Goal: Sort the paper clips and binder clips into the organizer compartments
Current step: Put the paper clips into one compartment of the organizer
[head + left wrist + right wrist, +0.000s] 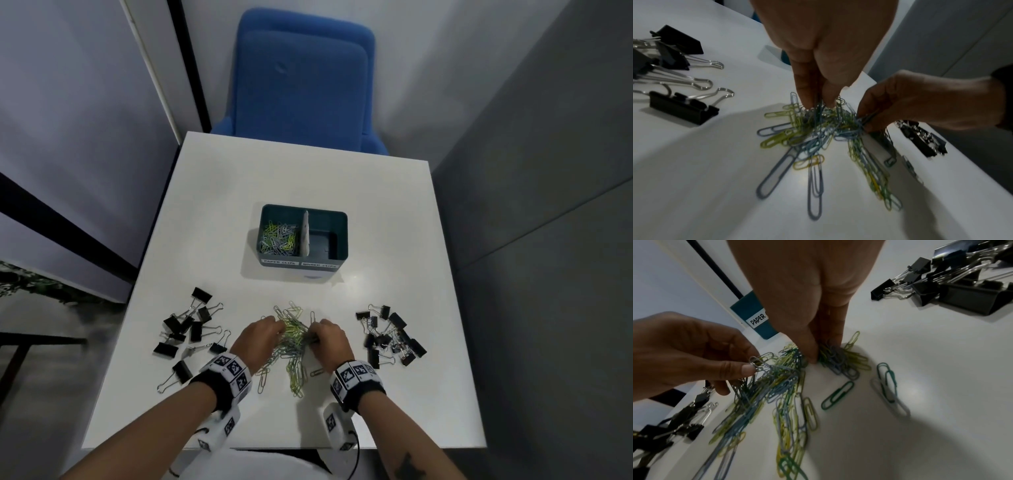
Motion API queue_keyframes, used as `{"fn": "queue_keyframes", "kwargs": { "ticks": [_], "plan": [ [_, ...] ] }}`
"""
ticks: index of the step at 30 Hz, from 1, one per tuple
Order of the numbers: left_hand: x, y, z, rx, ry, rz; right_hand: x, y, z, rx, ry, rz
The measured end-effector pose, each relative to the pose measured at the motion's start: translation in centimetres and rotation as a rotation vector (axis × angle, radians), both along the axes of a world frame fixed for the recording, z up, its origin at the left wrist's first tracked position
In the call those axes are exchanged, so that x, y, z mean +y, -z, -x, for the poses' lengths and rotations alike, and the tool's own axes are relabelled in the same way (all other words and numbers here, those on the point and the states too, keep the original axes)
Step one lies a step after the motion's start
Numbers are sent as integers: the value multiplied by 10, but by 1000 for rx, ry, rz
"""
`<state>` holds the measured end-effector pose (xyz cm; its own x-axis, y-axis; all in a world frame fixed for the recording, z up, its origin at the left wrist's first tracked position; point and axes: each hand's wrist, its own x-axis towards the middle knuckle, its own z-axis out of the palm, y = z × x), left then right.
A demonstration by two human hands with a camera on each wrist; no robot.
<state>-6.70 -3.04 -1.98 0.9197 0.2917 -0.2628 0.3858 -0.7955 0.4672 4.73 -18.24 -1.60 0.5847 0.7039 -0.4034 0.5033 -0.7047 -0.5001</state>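
A tangle of green, blue and grey paper clips (293,330) lies on the white table (308,171) near its front edge. My left hand (279,329) pinches a bunch of clips at the pile's left side; in the left wrist view its fingertips (807,100) dig into the clips (813,129). My right hand (313,334) pinches clips at the right side, thumb and fingers (812,353) closed on a clump (836,358). The teal organizer (343,236) stands behind the pile. Its left compartment holds paper clips (279,236); its right compartment looks empty.
Black binder clips lie in two groups: one to the left (191,329) (680,107) and one to the right (390,335) (962,292) of the pile. A blue chair (301,75) stands beyond the table's far edge. Walls close in on both sides.
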Motion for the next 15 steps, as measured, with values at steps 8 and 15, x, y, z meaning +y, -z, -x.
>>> {"fn": "queue_keyframes", "kwargs": {
  "ticks": [8,15],
  "plan": [
    [18,-52,-15,-211,-166,205,-9,-20,-10,-20,86,-90],
    [43,-119,-50,-425,-250,280,-11,-54,-20,-45,105,-225]
  ]
}}
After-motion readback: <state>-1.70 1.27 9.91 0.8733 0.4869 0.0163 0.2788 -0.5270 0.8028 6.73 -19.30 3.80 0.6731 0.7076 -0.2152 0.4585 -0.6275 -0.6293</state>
